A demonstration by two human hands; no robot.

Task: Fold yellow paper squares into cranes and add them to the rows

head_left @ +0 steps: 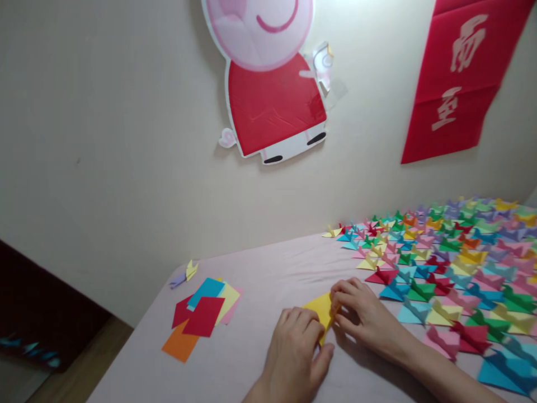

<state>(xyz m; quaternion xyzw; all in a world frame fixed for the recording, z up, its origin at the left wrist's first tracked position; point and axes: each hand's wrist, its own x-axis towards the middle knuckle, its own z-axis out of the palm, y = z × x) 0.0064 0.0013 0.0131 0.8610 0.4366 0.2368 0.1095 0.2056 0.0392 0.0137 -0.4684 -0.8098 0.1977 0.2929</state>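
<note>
A yellow sheet of origami paper (319, 307), partly folded, lies on the pale pink tablecloth (268, 274) between my hands. My left hand (296, 347) rests on its near left side, fingers curled over the paper and thumb stretched out along the edge. My right hand (363, 310) pinches the right edge of the same sheet, where a flap stands up a little. The fingers hide much of the paper, so its exact fold cannot be made out.
Several coloured paper squares (205, 317) lie in a loose pile to the left. Behind them are two small folded pieces (191, 271). Rows of folded paper cranes (448, 246) cover the right side. A wall (126, 140) with a pig cutout (274, 106) stands behind the table.
</note>
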